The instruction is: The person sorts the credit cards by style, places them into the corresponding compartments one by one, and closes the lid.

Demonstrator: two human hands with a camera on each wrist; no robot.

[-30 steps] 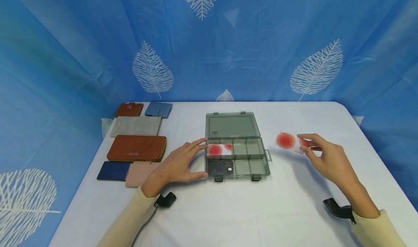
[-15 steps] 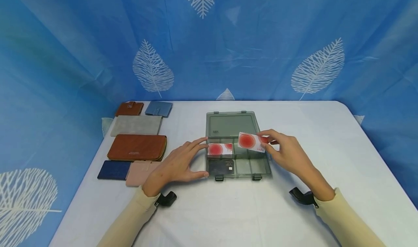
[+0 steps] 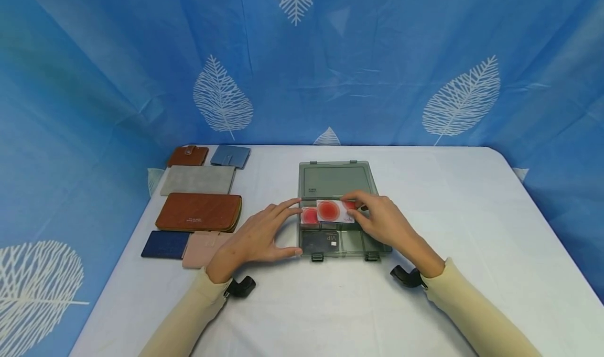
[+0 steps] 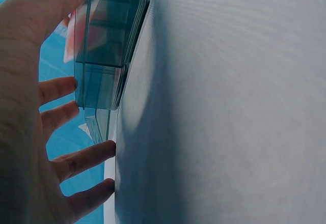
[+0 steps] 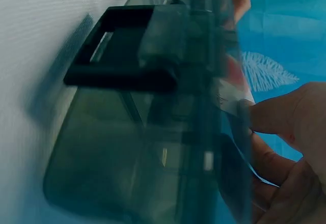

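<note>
A smoky clear plastic compartment box lies open on the white table, its lid flat behind it. My right hand pinches a white card with a red disc over the back left compartment, above another red-disc card. A dark VIP card lies in the front left compartment. My left hand rests with straight fingers against the box's left wall. The right wrist view shows the box front latch close up.
Several wallets lie at the left of the table: a brown one, a grey one, a navy one, a pink one, plus a small brown and a blue one. A blue leaf-print curtain surrounds the table.
My right hand picked the red-disc card up from the table at the right and carried it left over the box to the back left compartment. The left hand stayed put.
</note>
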